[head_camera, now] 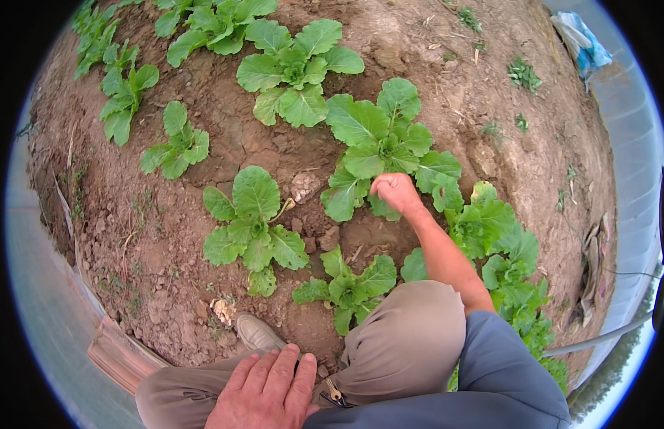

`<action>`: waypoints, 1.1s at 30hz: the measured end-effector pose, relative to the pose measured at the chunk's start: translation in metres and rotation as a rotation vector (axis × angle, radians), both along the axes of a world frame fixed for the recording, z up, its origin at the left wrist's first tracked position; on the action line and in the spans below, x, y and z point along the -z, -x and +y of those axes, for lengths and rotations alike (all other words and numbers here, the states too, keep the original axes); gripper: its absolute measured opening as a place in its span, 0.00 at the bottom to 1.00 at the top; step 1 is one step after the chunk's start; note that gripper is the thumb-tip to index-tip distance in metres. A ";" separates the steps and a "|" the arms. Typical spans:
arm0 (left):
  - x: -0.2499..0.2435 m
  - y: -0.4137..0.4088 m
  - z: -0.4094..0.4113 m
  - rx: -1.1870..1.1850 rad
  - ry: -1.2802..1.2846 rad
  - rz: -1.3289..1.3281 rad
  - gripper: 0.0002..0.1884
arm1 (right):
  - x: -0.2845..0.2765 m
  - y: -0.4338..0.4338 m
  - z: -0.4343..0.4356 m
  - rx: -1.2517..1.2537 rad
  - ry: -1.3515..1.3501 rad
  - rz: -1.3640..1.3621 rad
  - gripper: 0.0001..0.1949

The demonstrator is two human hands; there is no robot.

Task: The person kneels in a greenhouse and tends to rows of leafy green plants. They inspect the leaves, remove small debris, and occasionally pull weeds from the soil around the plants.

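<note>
My right hand [394,191], its fingers curled, is over the lower leaves of a large leafy cabbage-type plant [383,142]. Whether anything is between those fingers cannot be seen. Palm down, my left hand [270,387] rests on my trouser leg near the knee, holding nothing that shows. In front of my shoe [258,332] grows another leafy plant [255,230] with some small holes in its leaves. A smaller plant [349,287] stands beside my bent right knee [412,322]. Keys [334,391] hang at my trousers.
More leafy green plants [298,72] grow in the brown soil ahead and along my right side [484,222]. Clods [305,186] lie between them. Plastic sheeting [629,155] borders the right side, with a blue and white plastic bag [581,43] near it. Small weeds [523,75] lie at upper right.
</note>
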State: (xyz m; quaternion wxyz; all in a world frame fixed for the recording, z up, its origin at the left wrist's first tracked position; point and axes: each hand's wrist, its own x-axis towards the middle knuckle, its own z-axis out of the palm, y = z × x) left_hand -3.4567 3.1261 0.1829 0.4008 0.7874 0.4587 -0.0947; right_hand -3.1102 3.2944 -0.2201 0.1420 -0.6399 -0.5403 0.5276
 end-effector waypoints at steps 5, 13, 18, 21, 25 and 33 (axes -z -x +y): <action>0.001 0.000 -0.001 0.003 -0.033 -0.019 0.37 | 0.011 -0.013 -0.003 0.273 -0.300 -0.063 0.13; 0.001 -0.001 0.000 0.011 -0.021 -0.015 0.37 | 0.009 -0.009 0.027 0.210 -0.391 -0.467 0.18; 0.000 -0.002 0.000 0.014 -0.018 -0.019 0.37 | 0.024 -0.016 0.018 0.099 -0.408 -0.498 0.19; 0.001 -0.002 0.001 0.014 -0.009 -0.012 0.37 | 0.025 -0.014 0.012 0.156 -0.402 -0.465 0.20; 0.002 -0.003 0.000 0.021 -0.019 -0.003 0.38 | 0.010 -0.003 0.018 0.174 -0.304 -0.472 0.21; 0.003 -0.005 0.002 0.025 -0.016 -0.008 0.39 | 0.029 -0.019 0.023 0.165 -0.389 -0.321 0.22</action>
